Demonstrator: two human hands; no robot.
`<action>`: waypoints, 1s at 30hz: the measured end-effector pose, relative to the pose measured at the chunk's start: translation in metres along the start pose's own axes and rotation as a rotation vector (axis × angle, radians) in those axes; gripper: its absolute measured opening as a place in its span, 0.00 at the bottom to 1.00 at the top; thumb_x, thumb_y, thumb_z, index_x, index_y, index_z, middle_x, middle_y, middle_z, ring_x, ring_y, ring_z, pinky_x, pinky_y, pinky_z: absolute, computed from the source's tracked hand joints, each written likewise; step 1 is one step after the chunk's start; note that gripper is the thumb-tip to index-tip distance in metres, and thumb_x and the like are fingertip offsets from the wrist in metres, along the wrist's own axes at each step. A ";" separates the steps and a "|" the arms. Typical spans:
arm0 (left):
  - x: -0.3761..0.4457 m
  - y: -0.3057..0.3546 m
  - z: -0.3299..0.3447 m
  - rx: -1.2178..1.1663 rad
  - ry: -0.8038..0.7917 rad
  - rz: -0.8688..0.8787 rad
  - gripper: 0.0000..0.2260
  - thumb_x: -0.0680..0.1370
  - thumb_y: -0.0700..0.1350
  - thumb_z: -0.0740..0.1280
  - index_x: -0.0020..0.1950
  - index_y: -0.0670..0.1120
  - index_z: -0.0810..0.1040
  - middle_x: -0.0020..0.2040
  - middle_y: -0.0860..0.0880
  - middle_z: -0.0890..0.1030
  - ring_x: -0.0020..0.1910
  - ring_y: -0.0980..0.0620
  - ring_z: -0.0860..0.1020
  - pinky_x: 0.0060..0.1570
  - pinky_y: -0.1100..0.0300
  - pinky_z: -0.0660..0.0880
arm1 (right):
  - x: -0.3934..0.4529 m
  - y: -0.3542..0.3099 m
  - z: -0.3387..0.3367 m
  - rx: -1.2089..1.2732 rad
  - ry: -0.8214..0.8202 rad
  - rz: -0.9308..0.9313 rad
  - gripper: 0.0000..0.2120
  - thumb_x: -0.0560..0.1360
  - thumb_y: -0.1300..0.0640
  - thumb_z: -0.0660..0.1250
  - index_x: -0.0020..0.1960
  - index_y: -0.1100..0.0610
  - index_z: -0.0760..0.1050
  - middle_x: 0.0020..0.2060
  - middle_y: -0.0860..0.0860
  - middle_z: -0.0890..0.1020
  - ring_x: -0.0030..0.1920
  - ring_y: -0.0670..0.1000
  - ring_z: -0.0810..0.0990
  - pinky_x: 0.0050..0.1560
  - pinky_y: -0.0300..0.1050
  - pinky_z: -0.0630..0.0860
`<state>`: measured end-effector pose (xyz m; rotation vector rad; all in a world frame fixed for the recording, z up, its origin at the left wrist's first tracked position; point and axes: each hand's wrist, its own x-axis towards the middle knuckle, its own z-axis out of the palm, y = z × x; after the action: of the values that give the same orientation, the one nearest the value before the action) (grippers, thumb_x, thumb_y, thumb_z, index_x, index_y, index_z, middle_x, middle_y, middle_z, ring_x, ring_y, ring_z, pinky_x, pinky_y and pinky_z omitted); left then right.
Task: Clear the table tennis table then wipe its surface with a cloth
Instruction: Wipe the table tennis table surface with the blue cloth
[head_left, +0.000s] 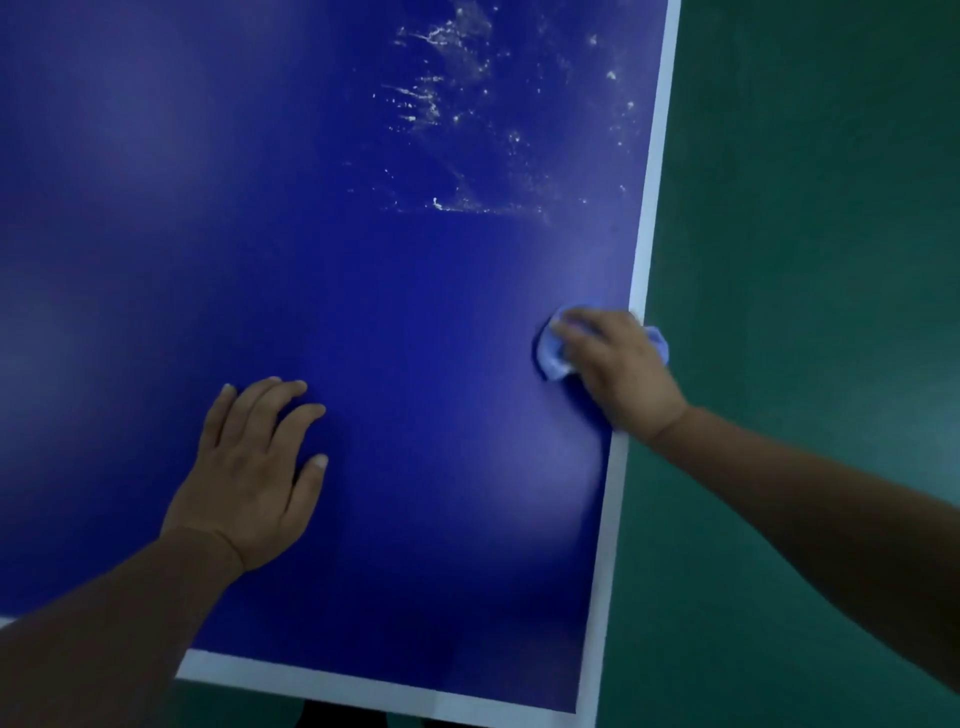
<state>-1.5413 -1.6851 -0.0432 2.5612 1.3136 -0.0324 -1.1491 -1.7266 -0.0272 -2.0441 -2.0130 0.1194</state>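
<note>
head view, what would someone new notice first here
The eye goes first to the white speckled residue smeared across the far part of the blue table, near its right edge. Next comes the right hand pressing a crumpled light-blue cloth onto the surface beside the white border line. The left hand lies flat on the table nearer the person, fingers spread.

A green floor (810, 260) filled the right side of the view and ran on along the bottom edge. It looked smooth and matte, with a slightly lighter patch toward the far right. At the very bottom, two dark shapes (340, 719) lay on it, too cropped to identify.
</note>
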 end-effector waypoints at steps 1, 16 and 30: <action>0.000 0.000 0.000 -0.003 0.006 0.000 0.23 0.78 0.53 0.54 0.66 0.41 0.73 0.70 0.42 0.68 0.73 0.40 0.63 0.78 0.45 0.45 | -0.006 -0.001 0.006 -0.025 0.000 -0.100 0.15 0.77 0.65 0.61 0.59 0.62 0.82 0.57 0.60 0.82 0.49 0.63 0.80 0.54 0.51 0.73; -0.002 0.000 -0.001 -0.031 0.040 0.027 0.24 0.78 0.53 0.54 0.66 0.39 0.73 0.69 0.41 0.68 0.73 0.39 0.63 0.77 0.40 0.49 | -0.084 -0.034 0.004 -0.013 -0.117 -0.193 0.20 0.75 0.66 0.57 0.62 0.64 0.80 0.62 0.61 0.80 0.52 0.65 0.79 0.57 0.55 0.74; -0.005 -0.004 0.003 -0.050 0.108 0.066 0.22 0.79 0.52 0.54 0.66 0.40 0.73 0.69 0.42 0.68 0.72 0.40 0.64 0.76 0.40 0.50 | -0.075 -0.073 0.011 0.002 -0.325 -0.559 0.14 0.76 0.68 0.61 0.58 0.67 0.80 0.64 0.63 0.78 0.66 0.67 0.75 0.69 0.62 0.68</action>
<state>-1.5466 -1.6875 -0.0461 2.5941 1.2494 0.1508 -1.2253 -1.7992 -0.0297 -1.4546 -2.6958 0.3560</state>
